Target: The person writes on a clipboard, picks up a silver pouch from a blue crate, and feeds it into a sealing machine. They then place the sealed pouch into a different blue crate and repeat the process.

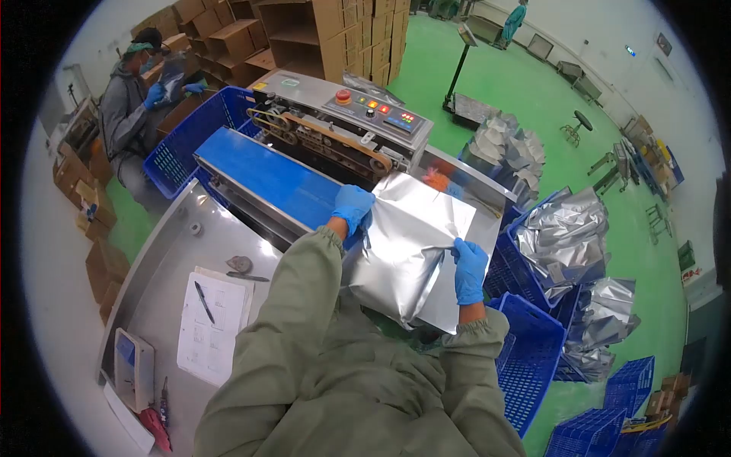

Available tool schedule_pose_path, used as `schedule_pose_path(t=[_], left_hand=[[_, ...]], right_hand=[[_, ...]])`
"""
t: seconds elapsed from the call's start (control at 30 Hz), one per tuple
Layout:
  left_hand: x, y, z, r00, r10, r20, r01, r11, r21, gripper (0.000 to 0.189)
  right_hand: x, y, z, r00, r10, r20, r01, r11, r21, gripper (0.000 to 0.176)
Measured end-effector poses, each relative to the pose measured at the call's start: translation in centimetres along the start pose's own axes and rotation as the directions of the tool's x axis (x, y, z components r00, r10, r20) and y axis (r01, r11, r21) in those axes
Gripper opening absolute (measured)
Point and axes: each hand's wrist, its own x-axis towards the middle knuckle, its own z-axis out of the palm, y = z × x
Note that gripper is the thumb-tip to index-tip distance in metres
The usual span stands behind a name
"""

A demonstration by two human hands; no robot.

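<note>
A large silver foil bag (400, 247) is stretched between my two blue-gloved hands. My left hand (353, 207) is closed on its upper left edge, beside the front end of the blue conveyor belt (266, 175). On the bag's right edge my right hand (470, 270) pinches the foil. The bag's top edge lies close to the right end of the sealing machine (343, 114), which has a red knob and lit displays. Whether the edge is inside the machine cannot be made out. A steel plate (487, 221) shows behind the bag.
Papers with a pen (204, 302) and a white device (134, 369) lie on the steel table (171, 282) at left. Blue crates (529, 358) and foil bags (563, 236) stand at right. A co-worker (133, 114) handles a bag at upper left, near cardboard boxes (335, 38).
</note>
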Motion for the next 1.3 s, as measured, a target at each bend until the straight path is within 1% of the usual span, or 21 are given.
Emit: schedule_pose_path(t=[0.1,0.17,0.3,0.43,0.57,0.63,0.7,0.77,0.83,0.9,0.93,0.97,1.0,1.03,1.07,1.1,1.13,1.17,1.2,1.27,1.3], left_hand=[[0.7,0.2,-1.1,0.999,-0.035,0.019,0.035,0.999,-0.035,0.025],[1.6,0.1,-2.1,0.987,0.153,-0.041,-0.141,0.968,0.205,0.025],[1.7,1.2,-4.9,0.996,-0.084,-0.024,0.084,0.996,0.006,0.025],[4.4,-1.5,-7.6,0.996,0.036,-0.087,-0.017,0.978,0.209,0.026],[5.4,-3.3,-10.8,0.946,0.112,-0.305,-0.02,0.957,0.289,0.029],[3.1,0.4,-12.5,0.954,0.058,-0.294,0.022,0.965,0.262,0.03],[1.1,2.7,-13.2,0.874,0.247,-0.42,-0.193,0.967,0.167,0.028],[-1.4,4.9,-13.3,0.886,0.329,-0.326,-0.325,0.943,0.068,0.024],[-4.0,6.2,-13.4,0.835,0.506,-0.216,-0.499,0.862,0.089,0.023],[-7.8,7.5,-13.6,0.885,0.436,-0.165,-0.439,0.898,0.025,0.024],[-9.3,7.3,-14.1,0.829,0.552,-0.09,-0.529,0.826,0.197,0.024],[-6.0,-3.1,-15.0,0.877,0.004,-0.481,-0.256,0.851,-0.459,0.023],[-9.7,4.0,-15.1,0.856,0.512,-0.067,-0.47,0.826,0.311,0.022],[-11.2,6.2,-14.1,0.874,0.478,-0.087,-0.457,0.87,0.184,0.019],[-11.3,6.9,-13.6,0.836,0.549,-0.013,-0.535,0.819,0.21,0.018],[-11.4,7.8,-12.8,0.789,0.612,0.046,-0.604,0.761,0.237,0.019],[-11.9,9.4,-11.3,0.805,0.593,0.018,-0.584,0.786,0.203,0.019],[-12.3,10.8,-9.8,0.822,0.569,-0.02,-0.557,0.812,0.174,0.02],[-12.2,12.1,-8.5,0.763,0.646,0.01,-0.64,0.755,0.142,0.019],[-12.1,15.2,-4.6,0.765,0.642,0.041,-0.644,0.764,0.042,0.017],[-12.5,16.7,-2.5,0.745,0.663,0.071,-0.665,0.747,0.011,0.017]], right_hand=[[1.2,0.7,1.2,0.995,-0.069,0.076,0.074,0.996,-0.059,0.026],[1.5,0.6,2.1,0.992,-0.058,0.109,0.067,0.994,-0.084,0.026],[2.2,0.5,4.9,0.987,-0.029,0.157,0.044,0.995,-0.093,0.025],[2.5,-0.4,7.6,0.932,0.021,0.362,-0.009,0.999,-0.033,0.025],[3.0,1.0,12.3,0.925,0.037,0.377,-0.046,0.999,0.015,0.024],[2.7,0.1,14.5,0.927,0.122,0.355,-0.162,0.983,0.085,0.024],[3.1,0.5,16.1,0.891,0.086,0.446,-0.07,0.996,-0.053,0.023],[3.7,2.3,17.4,0.753,-0.394,0.527,0.564,0.799,-0.208,0.022],[1.8,1.3,15.9,0.891,-0.266,0.367,0.276,0.961,0.026,0.021],[-0.8,-1.7,9.2,0.91,-0.393,0.135,0.412,0.896,-0.164,0.02],[-2.1,-2.0,4.6,0.906,-0.422,0.019,0.414,0.879,-0.238,0.019],[-2.4,0.4,-0.5,0.92,-0.378,-0.101,0.334,0.894,-0.297,0.019],[-2.9,3.6,-6.7,0.838,-0.47,-0.276,0.297,0.818,-0.492,0.019],[-4.7,6.4,-13.1,0.723,-0.573,-0.385,0.211,0.714,-0.668,0.019],[-8.0,8.8,-19.7,0.688,-0.414,-0.597,-0.033,0.803,-0.595,0.022],[-13.0,7.0,-24.2,0.614,-0.28,-0.738,-0.442,0.652,-0.616,0.033],[-18.0,15.1,-29.2,0.367,-0.573,-0.733,-0.662,0.393,-0.639,0.046],[-23.9,17.5,-31.5,0.266,-0.44,-0.858,-0.81,0.381,-0.446,0.059],[-28.8,13.2,-31.5,0.219,-0.085,-0.972,-0.788,0.572,-0.227,0.066],[-35.9,21.2,-31.6,-0.078,-0.374,-0.924,-0.992,0.126,0.033,0.062],[-37.4,23.1,-31.5,-0.2,-0.135,-0.97,-0.944,0.292,0.154,0.061]])
